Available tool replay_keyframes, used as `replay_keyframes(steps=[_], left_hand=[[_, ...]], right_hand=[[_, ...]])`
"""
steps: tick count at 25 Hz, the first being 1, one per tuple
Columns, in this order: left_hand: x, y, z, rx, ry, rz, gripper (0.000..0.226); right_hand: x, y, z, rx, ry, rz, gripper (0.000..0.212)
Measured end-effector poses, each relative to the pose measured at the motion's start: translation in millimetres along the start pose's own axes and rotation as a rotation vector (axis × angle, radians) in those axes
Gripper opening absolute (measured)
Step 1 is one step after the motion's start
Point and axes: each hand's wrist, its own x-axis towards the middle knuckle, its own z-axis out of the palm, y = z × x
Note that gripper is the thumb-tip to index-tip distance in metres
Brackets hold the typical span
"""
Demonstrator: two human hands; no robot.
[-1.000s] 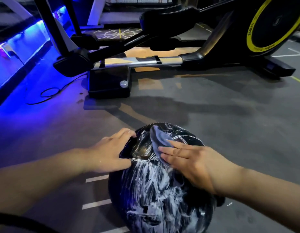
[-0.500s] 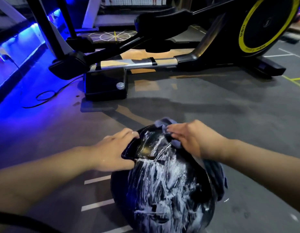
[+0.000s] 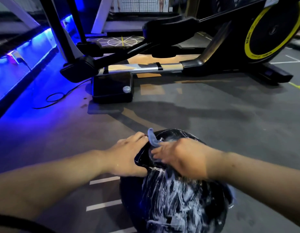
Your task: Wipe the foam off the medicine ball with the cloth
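Head view | right hand [image 3: 181,158] has swept the cloth [image 3: 152,139] from the ball's [image 3: 176,195] far right to its upper left — fingers clamped on it | left hand [image 3: 127,157] flat, fingers spread, steadying the ball on the floor | foam [image 3: 171,199] thick on near face — most wiping remains

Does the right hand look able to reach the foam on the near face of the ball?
Probably yes: the right hand with the cloth lies just above the foam, nothing between.

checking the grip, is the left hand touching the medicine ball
Touching. The head view shows the left hand lying flat against the medicine ball's upper left side, with no gap visible.
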Motion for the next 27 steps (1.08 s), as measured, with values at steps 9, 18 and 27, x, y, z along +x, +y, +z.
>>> replay_keyframes(steps=[9,18,27], left_hand=[[3.7,0.4,6.9,-0.150,0.013,0.012,0.081],[5.2,-5.6,1.7,-0.091,-0.013,-0.019,0.080],[19.7,-2.8,-2.6,0.038,-0.076,-0.028,0.083]], right_hand=[[3.4,19.1,-8.3,0.044,-0.011,0.098,0.028],[-20.0,-12.3,17.6,-0.217,0.016,-0.058,0.033],[-33.3,-9.1,29.3,-0.240,0.122,0.019,0.035]])
